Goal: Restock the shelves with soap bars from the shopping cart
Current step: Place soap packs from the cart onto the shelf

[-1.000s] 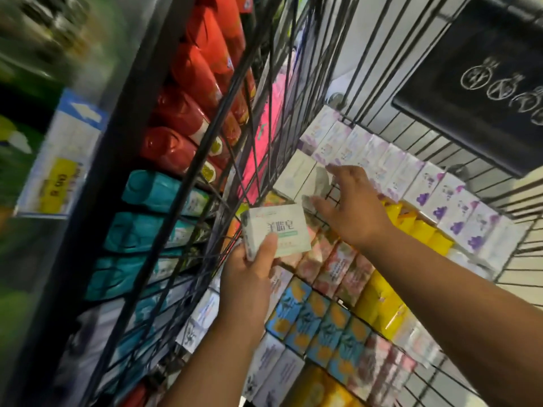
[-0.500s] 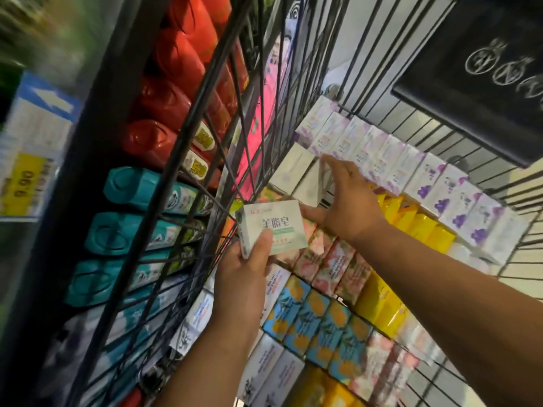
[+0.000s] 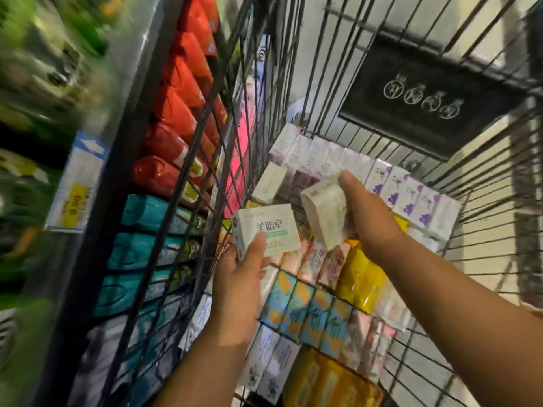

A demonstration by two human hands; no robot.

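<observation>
Left hand with soap box face up, long axis sideways

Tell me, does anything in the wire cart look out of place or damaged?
Nothing looks damaged or spilled. One plain white cardboard box lies tilted by the side wall of the black wire cart, outside the neat rows of coloured soap boxes.

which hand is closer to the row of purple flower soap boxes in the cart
Right. The right hand, gripping a white soap box, is right by the purple flower soap boxes; the left hand is well off to their lower left.
</observation>
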